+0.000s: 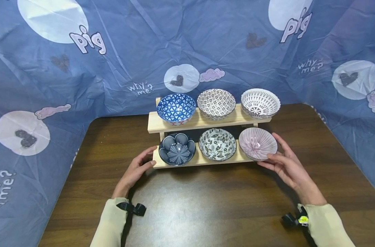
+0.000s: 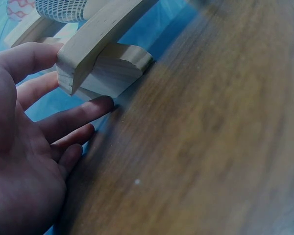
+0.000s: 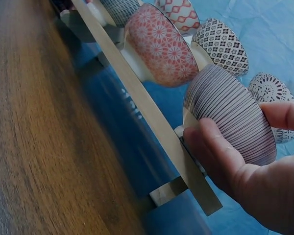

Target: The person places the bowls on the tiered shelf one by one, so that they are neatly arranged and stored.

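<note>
In the head view, the left hand (image 1: 137,168) is at the left end of a two-tier wooden stand (image 1: 202,161). Its fairly straight thumb and fingers touch the end of the lower board (image 2: 83,63). The right hand (image 1: 290,168) holds a pink-and-white striped bowl (image 1: 257,143) at the right end of the lower tier, thumb and a finger spread around its side. From the right wrist, the bowl's outer wall (image 3: 230,117) shows dark thin stripes. Beside it on this tier are a grey floral bowl (image 1: 217,144) and a dark blue petal-patterned bowl (image 1: 177,149).
Across the upper tier stand a blue triangle-patterned bowl (image 1: 176,108), a brown lattice-patterned bowl (image 1: 216,104) and a white bowl with dark dashes (image 1: 260,103). The stand rests on a brown wooden table (image 1: 187,202). A blue printed cloth (image 1: 119,61) hangs behind and along the sides.
</note>
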The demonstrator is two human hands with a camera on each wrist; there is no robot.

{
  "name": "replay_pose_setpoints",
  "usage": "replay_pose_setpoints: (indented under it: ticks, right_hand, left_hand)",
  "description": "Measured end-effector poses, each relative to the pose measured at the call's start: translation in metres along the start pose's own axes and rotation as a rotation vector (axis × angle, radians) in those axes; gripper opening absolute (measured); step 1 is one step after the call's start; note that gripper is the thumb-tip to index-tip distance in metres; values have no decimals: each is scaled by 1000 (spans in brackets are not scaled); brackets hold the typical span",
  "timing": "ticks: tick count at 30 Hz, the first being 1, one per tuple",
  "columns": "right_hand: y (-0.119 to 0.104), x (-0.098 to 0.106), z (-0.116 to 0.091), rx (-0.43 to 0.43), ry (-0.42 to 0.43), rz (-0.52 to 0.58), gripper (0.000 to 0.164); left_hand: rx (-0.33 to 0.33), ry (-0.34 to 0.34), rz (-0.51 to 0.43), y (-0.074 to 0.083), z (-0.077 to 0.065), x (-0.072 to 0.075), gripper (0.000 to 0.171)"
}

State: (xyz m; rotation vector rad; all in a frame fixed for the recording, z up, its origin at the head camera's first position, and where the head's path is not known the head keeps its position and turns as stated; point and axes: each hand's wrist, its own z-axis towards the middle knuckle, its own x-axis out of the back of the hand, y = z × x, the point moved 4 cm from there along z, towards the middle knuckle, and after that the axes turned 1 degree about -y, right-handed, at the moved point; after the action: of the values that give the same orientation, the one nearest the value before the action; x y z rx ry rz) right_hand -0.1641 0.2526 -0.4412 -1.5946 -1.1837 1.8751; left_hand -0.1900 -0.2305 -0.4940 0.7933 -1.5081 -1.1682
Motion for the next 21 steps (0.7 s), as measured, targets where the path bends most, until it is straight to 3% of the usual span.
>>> replay_pose_setpoints:
  ticks: [11, 21]
  right_hand:
    - [1, 1, -2, -15, -79, 10, 71]
    - [-8, 12, -7, -55, -84, -23, 73]
  left_hand:
    - [-6, -6, -7, -2, 0, -1, 53]
    - [2, -8, -2, 0, 0, -2, 52]
